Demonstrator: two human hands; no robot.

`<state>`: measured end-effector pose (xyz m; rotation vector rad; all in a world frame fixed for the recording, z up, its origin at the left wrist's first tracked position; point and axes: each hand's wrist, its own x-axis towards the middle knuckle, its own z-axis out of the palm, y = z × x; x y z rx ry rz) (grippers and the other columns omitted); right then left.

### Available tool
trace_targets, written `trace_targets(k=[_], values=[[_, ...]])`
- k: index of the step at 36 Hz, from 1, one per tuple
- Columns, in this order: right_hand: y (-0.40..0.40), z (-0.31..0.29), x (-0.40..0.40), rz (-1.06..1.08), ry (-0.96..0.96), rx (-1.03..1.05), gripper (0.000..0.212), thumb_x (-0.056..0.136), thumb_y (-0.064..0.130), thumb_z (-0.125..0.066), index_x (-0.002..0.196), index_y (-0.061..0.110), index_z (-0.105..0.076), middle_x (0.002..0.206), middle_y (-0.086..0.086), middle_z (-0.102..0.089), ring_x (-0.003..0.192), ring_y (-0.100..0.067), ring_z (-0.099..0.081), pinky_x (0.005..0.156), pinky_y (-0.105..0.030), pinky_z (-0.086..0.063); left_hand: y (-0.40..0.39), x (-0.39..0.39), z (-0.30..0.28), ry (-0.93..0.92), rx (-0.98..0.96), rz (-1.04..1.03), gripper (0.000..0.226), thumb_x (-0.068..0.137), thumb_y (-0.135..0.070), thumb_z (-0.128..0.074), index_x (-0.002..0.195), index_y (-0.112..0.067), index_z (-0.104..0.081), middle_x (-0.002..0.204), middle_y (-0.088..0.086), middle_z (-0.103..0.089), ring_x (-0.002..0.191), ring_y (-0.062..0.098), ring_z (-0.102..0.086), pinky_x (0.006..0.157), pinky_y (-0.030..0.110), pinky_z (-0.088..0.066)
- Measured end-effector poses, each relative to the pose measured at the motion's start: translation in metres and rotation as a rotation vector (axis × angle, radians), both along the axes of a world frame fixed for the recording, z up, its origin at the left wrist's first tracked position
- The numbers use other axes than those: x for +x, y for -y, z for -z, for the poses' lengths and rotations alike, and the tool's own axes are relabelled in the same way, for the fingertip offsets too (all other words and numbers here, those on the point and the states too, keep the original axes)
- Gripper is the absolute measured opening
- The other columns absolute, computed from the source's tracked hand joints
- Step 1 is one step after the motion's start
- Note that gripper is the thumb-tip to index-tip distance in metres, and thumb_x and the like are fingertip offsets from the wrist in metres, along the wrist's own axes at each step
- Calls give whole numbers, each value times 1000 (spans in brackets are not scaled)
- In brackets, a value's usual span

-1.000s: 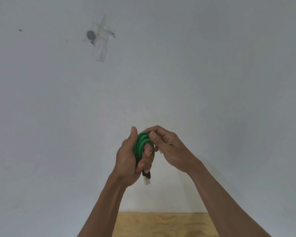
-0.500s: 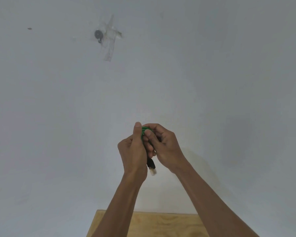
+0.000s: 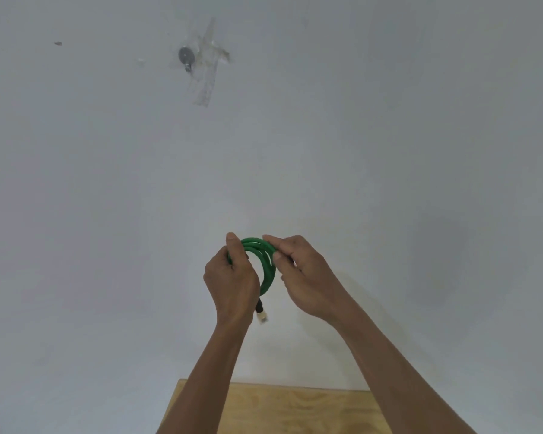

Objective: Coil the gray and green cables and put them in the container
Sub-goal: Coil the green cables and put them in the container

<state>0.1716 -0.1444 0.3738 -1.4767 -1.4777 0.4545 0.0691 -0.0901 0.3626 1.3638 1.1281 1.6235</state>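
A green cable (image 3: 265, 261) wound into a small coil is held up in front of a white wall. My left hand (image 3: 232, 283) grips the coil's left side, thumb on top. My right hand (image 3: 304, 277) pinches the coil's upper right part with its fingertips. The cable's black and clear plug end (image 3: 261, 314) hangs down below the coil between my wrists. The gray cable and the container are out of view.
A plywood table top (image 3: 295, 408) shows at the bottom edge, under my forearms. On the white wall, upper left, a small metal disc (image 3: 186, 57) sits beside strips of clear tape (image 3: 207, 76).
My hands were pressed together over the coil half a second ago; now they have parted slightly, and the green loops show between them. The camera view has shifted a little.
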Motion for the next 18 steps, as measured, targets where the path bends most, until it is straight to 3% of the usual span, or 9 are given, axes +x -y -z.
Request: trace_targets(k=[2, 3, 7, 10, 15, 18], values=[[6, -9, 2, 10, 141, -11, 37, 103, 16, -45, 136, 24, -58, 109, 3, -57, 95, 3, -52, 83, -1, -37, -2, -1, 1, -23, 3, -25, 59, 107, -38, -38, 64, 2, -45, 54, 7, -32, 33, 10, -29, 32, 15, -26], [8, -12, 3, 24, 173, -8, 35, 101, 16, -49, 132, 25, -63, 107, 4, -60, 90, 2, -53, 77, -1, -38, -3, -2, 2, -35, 5, -35, 59, 107, -38, -37, 64, 2, -44, 53, 7, -32, 34, 10, -29, 34, 16, -27], [13, -20, 5, 75, -85, 27, 24, 88, 19, -72, 112, 18, -75, 87, 8, -73, 71, -6, -64, 63, -7, -45, -10, -1, 8, -80, 15, -75, 62, 105, -42, -36, 68, 6, -45, 51, 3, -36, 43, 12, -30, 49, 29, -32], [15, -23, 2, 13, -236, 23, 24, 83, 20, -78, 106, 16, -77, 84, 5, -77, 75, -6, -71, 68, -11, -50, -11, 0, 10, -81, 20, -85, 61, 105, -41, -37, 66, 5, -42, 51, 2, -36, 43, 11, -29, 48, 28, -30], [13, -20, 4, -42, -227, -36, 24, 84, 14, -77, 108, 17, -77, 83, 5, -78, 79, -12, -72, 71, -10, -51, -13, -2, 11, -44, -7, -70, 60, 105, -42, -38, 65, 3, -41, 50, -2, -33, 47, 17, -31, 52, 33, -31], [13, -19, 4, -119, -353, -32, 30, 78, 7, -82, 107, 10, -77, 89, -1, -79, 85, -11, -75, 81, -20, -56, -12, -2, 10, -41, 6, -49, 61, 105, -41, -37, 68, 7, -41, 51, 0, -34, 49, 17, -32, 53, 33, -33]])
